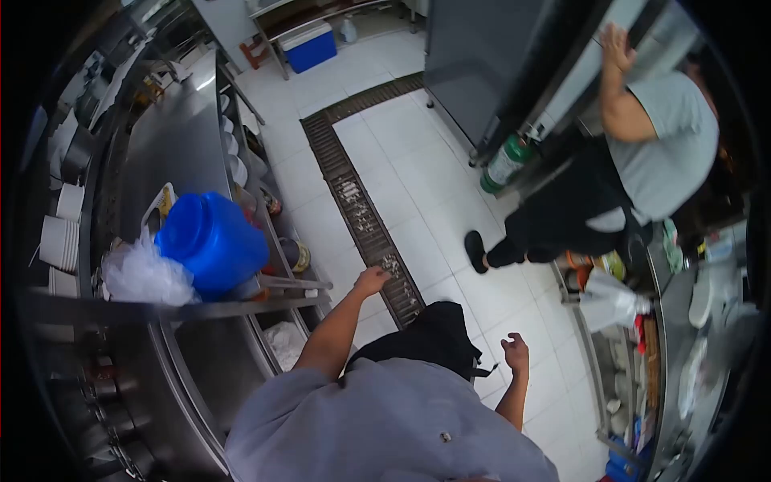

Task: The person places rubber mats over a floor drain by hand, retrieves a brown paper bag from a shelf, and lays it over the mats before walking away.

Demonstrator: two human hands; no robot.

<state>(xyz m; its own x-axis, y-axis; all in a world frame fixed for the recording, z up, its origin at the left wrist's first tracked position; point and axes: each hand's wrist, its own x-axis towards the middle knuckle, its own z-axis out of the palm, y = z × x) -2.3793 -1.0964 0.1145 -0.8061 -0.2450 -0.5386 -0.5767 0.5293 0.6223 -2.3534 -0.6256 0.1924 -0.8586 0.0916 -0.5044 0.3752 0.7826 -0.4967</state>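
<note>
My left hand [373,281] hangs in front of me over the floor drain grate [350,193], nearest the steel counter's end. Its fingers are loosely bent and partly apart, and I see nothing in them. Off to my right side, my right hand [516,352] is held above the white tiled floor [401,161]. The thumb and fingers there are apart, with nothing held. Neither hand touches a counter or any object. A black apron [418,341] covers my front below the grey shirt.
Along the left runs a steel counter [173,149] bearing a large blue plastic drum [213,245] and a clear plastic bag [148,271]. To the right, another person [671,136] stands by a tall steel cabinet [482,64] and green gas cylinder [504,163]. A blue cooler [309,48] sits far back.
</note>
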